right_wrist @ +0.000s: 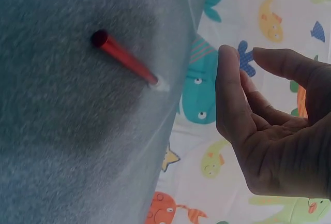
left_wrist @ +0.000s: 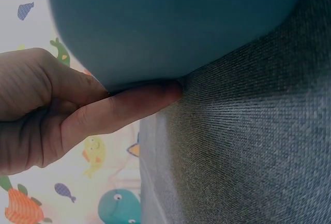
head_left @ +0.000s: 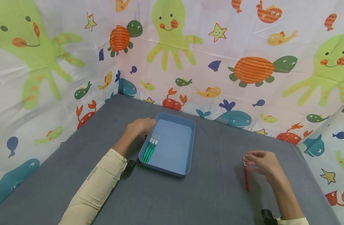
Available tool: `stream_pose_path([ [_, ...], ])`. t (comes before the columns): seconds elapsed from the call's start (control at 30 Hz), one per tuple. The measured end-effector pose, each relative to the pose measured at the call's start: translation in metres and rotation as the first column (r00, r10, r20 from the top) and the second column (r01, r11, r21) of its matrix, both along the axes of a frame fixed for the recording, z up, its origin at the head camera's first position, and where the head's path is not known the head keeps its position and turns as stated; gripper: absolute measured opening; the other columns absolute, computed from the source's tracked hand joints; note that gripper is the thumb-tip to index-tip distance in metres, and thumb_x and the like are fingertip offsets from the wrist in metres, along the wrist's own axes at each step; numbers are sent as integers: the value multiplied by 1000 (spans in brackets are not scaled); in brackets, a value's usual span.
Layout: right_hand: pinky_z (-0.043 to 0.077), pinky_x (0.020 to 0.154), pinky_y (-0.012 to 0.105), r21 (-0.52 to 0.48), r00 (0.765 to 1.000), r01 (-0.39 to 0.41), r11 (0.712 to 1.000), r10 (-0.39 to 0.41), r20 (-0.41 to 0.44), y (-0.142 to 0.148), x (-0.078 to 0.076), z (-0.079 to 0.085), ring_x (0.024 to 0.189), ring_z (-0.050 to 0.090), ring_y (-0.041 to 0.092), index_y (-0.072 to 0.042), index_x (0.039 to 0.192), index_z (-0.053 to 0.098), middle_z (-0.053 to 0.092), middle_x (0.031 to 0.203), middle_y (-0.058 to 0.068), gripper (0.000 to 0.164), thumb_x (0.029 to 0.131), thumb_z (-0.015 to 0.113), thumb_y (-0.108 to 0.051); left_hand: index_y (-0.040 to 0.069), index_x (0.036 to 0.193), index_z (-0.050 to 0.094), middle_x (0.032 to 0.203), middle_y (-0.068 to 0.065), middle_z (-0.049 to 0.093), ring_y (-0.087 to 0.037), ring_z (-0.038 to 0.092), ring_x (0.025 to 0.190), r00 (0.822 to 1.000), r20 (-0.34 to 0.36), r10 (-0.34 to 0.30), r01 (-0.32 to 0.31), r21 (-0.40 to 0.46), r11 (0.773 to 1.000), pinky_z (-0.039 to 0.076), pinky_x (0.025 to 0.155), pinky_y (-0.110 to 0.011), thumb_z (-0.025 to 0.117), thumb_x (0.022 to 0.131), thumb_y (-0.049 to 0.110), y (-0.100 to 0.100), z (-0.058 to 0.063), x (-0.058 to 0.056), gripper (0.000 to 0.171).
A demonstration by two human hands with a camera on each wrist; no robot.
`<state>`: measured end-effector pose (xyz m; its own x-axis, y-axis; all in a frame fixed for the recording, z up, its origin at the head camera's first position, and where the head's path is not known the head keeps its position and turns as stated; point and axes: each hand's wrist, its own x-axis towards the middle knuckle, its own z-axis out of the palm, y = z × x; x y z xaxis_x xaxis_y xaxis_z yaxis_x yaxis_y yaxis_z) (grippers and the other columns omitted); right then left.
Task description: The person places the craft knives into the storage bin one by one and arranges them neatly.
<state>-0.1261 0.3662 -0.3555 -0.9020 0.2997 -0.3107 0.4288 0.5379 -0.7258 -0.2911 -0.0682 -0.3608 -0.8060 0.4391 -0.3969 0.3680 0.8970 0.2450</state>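
A shallow blue tray (head_left: 174,145) lies on the grey cloth, with several green pens (head_left: 149,152) side by side along its left wall, their white ends pointing away. At the tray's far left side, my left hand (head_left: 141,126) pinches the wall; the left wrist view shows the hand (left_wrist: 77,105) with a finger reaching under the tray's side (left_wrist: 170,32). To the right lies a single red pen (head_left: 247,179) with a white end. Above that white end hovers my right hand (head_left: 262,162), fingers loosely bent. In the right wrist view, the hand (right_wrist: 274,120) stays apart from the red pen (right_wrist: 129,61).
Grey cloth (head_left: 217,187) covers the table. A white curtain (head_left: 194,56) printed with sea animals hangs along the back and both sides. Dark wrist devices sit at the left wrist (head_left: 130,165) and right wrist (head_left: 268,216).
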Motion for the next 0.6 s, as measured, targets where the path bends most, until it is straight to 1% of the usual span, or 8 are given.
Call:
stream_pose_path([
  [0.13,65,77,33,7,1000,6,1000,-6,5,7,1,-3,86,74,10,13,141,52,67,127,32,59,104,65,-32,-3,146,51,136,-22,64,-25,68,102,1000,13,19,-19,18,1000,61,77,-32,59,102,0,0,0,1,44],
  [0.2,65,76,32,15,1000,1,1000,-1,8,11,1,-4,85,74,10,13,141,52,64,130,34,59,104,64,-31,-3,146,51,136,-22,64,-24,68,101,1000,16,20,-20,15,1000,61,77,-31,59,103,1,0,0,0,44],
  [0.3,64,76,31,19,1000,-8,1000,7,22,14,2,-7,85,73,10,14,140,52,64,129,35,58,104,63,-30,-2,147,50,139,-22,63,-24,69,102,999,31,30,-30,0,1000,61,74,-30,58,103,1,1,2,-1,44],
  [0.4,65,76,32,12,1000,3,1000,-3,31,17,2,-12,84,73,11,16,139,51,66,126,35,56,104,64,-27,-2,148,49,141,-22,61,-25,68,104,998,44,36,-35,-12,999,61,74,-29,58,103,1,2,3,-2,46],
  [0.6,65,74,33,39,998,7,999,-10,57,23,1,-24,83,73,13,17,136,53,68,120,34,53,103,65,-23,-2,147,49,138,-23,62,-24,68,101,999,36,28,-28,2,1000,60,75,-30,59,103,1,1,2,-1,46],
])
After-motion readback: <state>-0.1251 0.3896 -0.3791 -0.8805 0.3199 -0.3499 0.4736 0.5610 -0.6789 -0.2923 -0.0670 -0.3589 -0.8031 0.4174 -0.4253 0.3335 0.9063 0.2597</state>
